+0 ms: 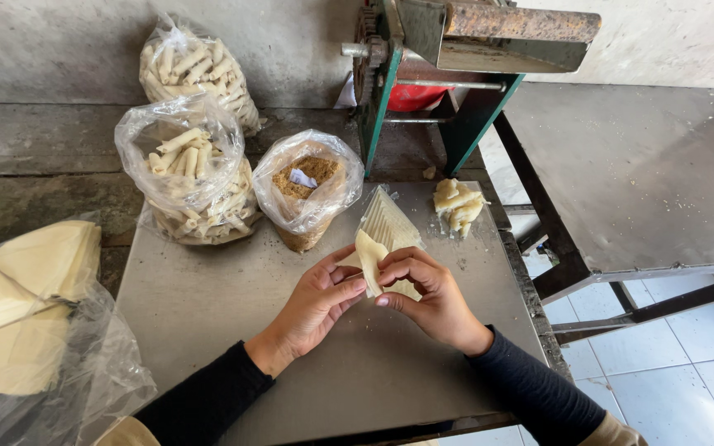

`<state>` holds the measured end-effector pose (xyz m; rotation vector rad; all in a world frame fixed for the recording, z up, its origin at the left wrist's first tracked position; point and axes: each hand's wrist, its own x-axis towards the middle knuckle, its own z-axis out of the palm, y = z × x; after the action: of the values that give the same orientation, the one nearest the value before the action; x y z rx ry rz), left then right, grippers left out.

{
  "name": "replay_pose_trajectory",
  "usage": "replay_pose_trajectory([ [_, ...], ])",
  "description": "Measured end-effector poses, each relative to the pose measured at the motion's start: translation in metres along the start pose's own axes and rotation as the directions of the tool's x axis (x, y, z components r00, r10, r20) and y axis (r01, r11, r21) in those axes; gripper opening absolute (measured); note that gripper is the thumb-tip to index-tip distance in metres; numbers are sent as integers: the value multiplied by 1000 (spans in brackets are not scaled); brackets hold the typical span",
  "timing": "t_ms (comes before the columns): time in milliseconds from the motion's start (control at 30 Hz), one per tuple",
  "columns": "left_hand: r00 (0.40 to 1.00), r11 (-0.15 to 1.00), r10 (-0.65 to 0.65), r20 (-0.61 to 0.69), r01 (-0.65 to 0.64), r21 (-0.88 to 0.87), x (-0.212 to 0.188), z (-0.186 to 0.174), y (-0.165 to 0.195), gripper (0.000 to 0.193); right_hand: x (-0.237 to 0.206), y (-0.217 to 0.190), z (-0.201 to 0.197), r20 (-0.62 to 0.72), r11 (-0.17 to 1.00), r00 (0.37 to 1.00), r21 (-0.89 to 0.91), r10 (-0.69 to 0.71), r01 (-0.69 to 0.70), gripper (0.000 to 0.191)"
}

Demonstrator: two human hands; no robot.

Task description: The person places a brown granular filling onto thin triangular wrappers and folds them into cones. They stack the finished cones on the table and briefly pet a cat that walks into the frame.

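Note:
My left hand (316, 301) and my right hand (427, 293) meet over a grey metal table (208, 306), both pinching a thin pale pastry sheet (368, 256) that is partly folded or rolled between the fingertips. Just behind the hands lies a stack of triangular pastry sheets (388, 223). An open clear bag of brown crumbly filling (306, 192) stands to the left of that stack, with a small white scoop or paper inside. A small heap of finished pale rolls (457, 206) rests at the table's far right.
Two clear bags full of rolled pastry sticks (192, 177) (196, 70) sit at the back left. A large bag of round pale sheets (26, 306) lies at the left edge. A green-framed rusty machine (456, 58) stands behind; a second metal table (638, 165) is at right.

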<state>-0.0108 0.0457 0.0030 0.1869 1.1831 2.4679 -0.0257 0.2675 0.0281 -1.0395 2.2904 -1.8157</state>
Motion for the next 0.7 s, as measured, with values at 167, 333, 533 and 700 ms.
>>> replay_pose_trajectory([
  [167,1000,999,-10,-20,11,48,0,0,0,73,0,1,1,-12,998,1000,-61,15,-16,18],
  [333,1000,996,-5,-27,8,90,0,0,0,73,0,1,0,11,990,999,-132,-41,43,24],
  [533,998,1000,-8,-62,9,11,4,-4,-5,61,0,6,0,1,999,999,26,39,-39,33],
  [700,996,1000,13,-83,-11,22,3,-6,-10,60,0,4,1,22,997,1000,77,13,-15,45],
])
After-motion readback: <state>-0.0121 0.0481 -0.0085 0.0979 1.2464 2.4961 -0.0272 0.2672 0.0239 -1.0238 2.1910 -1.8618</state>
